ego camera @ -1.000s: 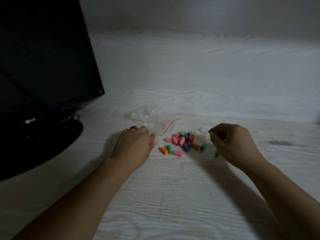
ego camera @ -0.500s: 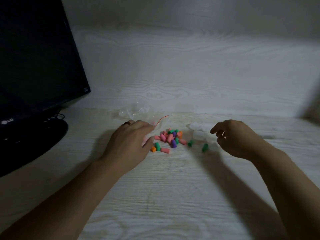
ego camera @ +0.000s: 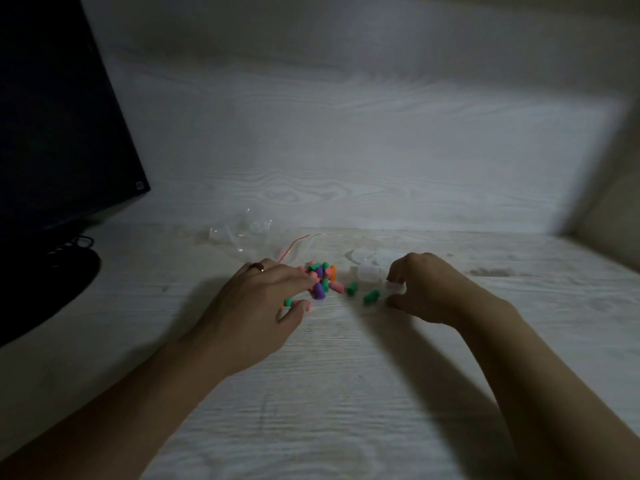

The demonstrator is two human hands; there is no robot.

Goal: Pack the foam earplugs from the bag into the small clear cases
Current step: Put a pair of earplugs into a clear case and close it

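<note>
The earplugs (ego camera: 322,280) were already out of the bag (ego camera: 247,233), dumped in a loose little heap on the pale wood-grain desk (ego camera: 346,393), pink, green, purple and orange all mixed. The bag lay crumpled just behind them, its red seal strip pointing off to the right, and looked empty as far as I could tell.

Left hand (ego camera: 256,306) was at the heap's left edge, fingers reaching into it, thumb down by a pink plug. Looked like it was picking one out, but the pinch was too blurry for me to say it really held anything.

Right hand (ego camera: 426,289) was curled round one small clear case (ego camera: 394,288), fingertips on top and thumb underneath, probably steadying or opening it for filling. A few more clear cases (ego camera: 367,263) were clustered just behind it (hard to count, they blur together). Two green plugs (ego camera: 371,296) sat apart from the heap, near that case.

A dark monitor (ego camera: 52,116) stood off to the left.
</note>
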